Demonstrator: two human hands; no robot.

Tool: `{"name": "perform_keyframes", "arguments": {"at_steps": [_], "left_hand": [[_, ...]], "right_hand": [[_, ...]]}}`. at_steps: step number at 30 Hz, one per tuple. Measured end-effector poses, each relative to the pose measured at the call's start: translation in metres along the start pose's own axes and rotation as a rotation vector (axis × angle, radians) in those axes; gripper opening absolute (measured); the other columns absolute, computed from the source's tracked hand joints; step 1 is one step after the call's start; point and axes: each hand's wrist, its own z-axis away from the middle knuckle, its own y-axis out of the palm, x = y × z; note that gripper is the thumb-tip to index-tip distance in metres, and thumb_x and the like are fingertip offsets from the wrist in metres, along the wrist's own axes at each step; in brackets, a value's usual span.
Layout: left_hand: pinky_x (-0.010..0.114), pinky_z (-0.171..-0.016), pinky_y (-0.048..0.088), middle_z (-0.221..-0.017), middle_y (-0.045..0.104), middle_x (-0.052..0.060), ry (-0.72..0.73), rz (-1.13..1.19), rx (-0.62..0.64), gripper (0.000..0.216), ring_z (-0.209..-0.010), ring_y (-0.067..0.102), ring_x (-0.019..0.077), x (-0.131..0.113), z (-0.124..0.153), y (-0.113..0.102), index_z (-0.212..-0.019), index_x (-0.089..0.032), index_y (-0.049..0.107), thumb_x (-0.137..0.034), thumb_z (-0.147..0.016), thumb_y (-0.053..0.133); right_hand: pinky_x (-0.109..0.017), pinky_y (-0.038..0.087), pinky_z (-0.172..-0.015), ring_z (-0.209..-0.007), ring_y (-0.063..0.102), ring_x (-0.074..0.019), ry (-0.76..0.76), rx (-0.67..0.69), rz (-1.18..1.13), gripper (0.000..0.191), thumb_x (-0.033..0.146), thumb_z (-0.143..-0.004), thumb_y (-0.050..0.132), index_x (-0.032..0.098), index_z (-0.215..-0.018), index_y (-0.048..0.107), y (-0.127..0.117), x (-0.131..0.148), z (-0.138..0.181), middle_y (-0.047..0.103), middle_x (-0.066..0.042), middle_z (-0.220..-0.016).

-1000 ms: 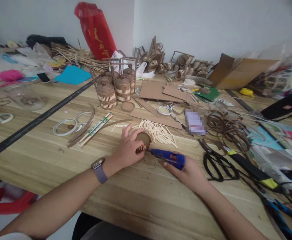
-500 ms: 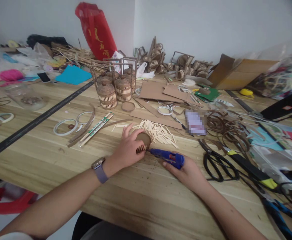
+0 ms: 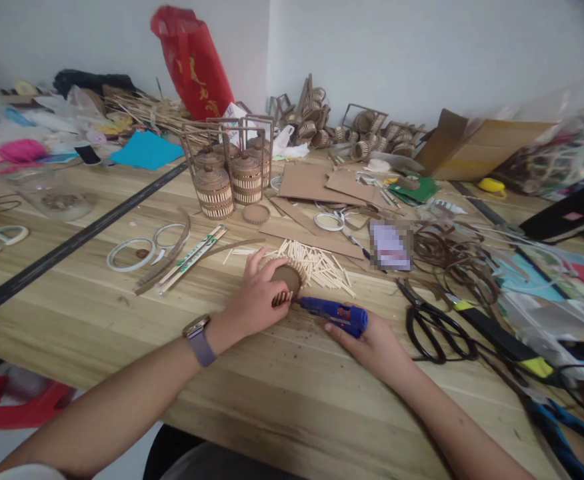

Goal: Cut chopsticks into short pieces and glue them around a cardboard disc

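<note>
My left hand (image 3: 262,297) is closed on a small round basket (image 3: 289,277) of brown cardboard, with short pale sticks standing around its rim. The thumb and fingers grip its near left side and hide part of it. In my right hand (image 3: 379,343) is a blue glue gun (image 3: 336,315), its nozzle pointing left at the basket's near right edge; whether the tip touches cannot be made out. Just behind the basket lies a heap of short pale sticks (image 3: 317,267). A brown cardboard disc (image 3: 256,213) lies farther back, beside several finished lidded baskets (image 3: 215,193).
Black-handled scissors (image 3: 437,330) and a utility knife (image 3: 502,337) lie to the right. Cardboard pieces (image 3: 317,183) and curled brown strips (image 3: 442,253) spread behind. Left are rolls of tape (image 3: 131,255), packaged sticks (image 3: 192,260) and a clear jar (image 3: 57,197).
Almost nothing differs. The glue gun and my right hand have shifted very slightly left; my left hand still holds the basket in the same place.
</note>
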Motion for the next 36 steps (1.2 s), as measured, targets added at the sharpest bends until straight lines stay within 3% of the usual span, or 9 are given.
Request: {"name": "perform_keyframes", "arguments": {"at_steps": [5,36], "left_hand": [[0.06,-0.112,0.024,-0.132,0.049,0.008,0.006,-0.003,-0.003,0.009,-0.137,0.018,0.0401,0.001,0.0,0.001,-0.065,-0.017,0.064,-0.015,-0.073,0.067],[0.061,-0.112,0.025,-0.133,0.048,0.009,0.007,-0.019,0.009,0.011,-0.137,0.019,0.0401,-0.001,0.0,-0.001,-0.064,-0.017,0.063,-0.014,-0.074,0.066]], "right_hand": [[-0.029,0.051,-0.064,-0.07,0.068,-0.0223,-0.006,-0.034,0.017,0.025,0.043,-0.08,0.057,0.02,-0.084,0.066,0.001,-0.001,0.0,0.074,-0.006,-0.078],[-0.036,0.056,-0.076,-0.083,0.071,-0.0257,0.0,-0.016,-0.028,0.032,0.042,-0.08,0.058,0.019,-0.098,0.072,-0.008,0.003,-0.002,0.077,-0.008,-0.092]]}}
